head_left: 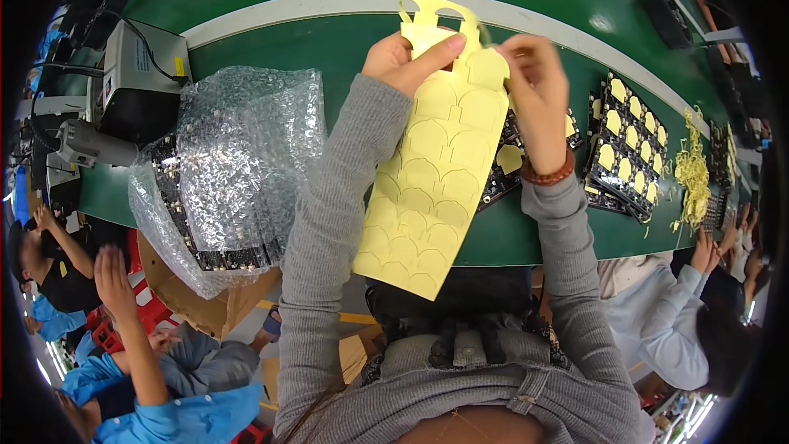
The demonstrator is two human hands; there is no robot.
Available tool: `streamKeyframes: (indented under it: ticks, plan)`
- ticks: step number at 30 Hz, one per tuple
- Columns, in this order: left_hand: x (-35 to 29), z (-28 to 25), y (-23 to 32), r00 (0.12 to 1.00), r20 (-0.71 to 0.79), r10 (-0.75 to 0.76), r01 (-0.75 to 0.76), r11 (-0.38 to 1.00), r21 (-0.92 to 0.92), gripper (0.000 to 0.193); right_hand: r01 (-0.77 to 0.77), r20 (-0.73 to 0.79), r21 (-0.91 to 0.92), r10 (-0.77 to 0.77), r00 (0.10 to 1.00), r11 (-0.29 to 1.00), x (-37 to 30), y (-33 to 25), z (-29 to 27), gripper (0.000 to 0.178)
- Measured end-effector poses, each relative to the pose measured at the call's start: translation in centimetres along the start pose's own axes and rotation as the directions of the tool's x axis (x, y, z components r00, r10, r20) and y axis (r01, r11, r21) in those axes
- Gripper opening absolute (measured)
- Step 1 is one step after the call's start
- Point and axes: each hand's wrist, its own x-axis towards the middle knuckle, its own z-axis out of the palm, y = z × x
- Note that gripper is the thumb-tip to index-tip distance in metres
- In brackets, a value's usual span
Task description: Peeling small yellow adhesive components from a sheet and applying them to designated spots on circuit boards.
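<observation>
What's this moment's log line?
left hand: holds yellow die-cut sheet | right hand: at sheet's upper right edge | bubble wrap: left of sheet

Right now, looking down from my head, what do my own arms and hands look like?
Long gray ribbed knit sleeves cover both arms. Your left hand and right hand wear no gloves; a reddish-brown bracelet circles the right wrist.
</observation>
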Motion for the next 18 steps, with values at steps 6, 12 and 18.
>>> streamKeyframes:
  ticks: [6,12,18]
  plan:
    - [0.2,-0.4,-0.2,0.985,-0.081,0.150,-0.128,0.965,0.228,0.031,0.275,-0.165,0.015,-0.269,0.949,0.961,-1.1,-1.8,0.4,0.033]
    - [-0.3,-0.1,0.1,0.996,-0.086,0.029,-0.016,0.989,0.144,0.032,0.208,-0.064,0.113,-0.201,0.977,0.972,-1.9,-0.6,1.0,0.040]
    - [1.3,-2.3,-1.6,0.993,-0.114,-0.029,0.066,0.938,0.339,0.033,0.416,-0.053,0.061,-0.413,0.909,0.907,-2.3,-0.1,1.2,0.037]
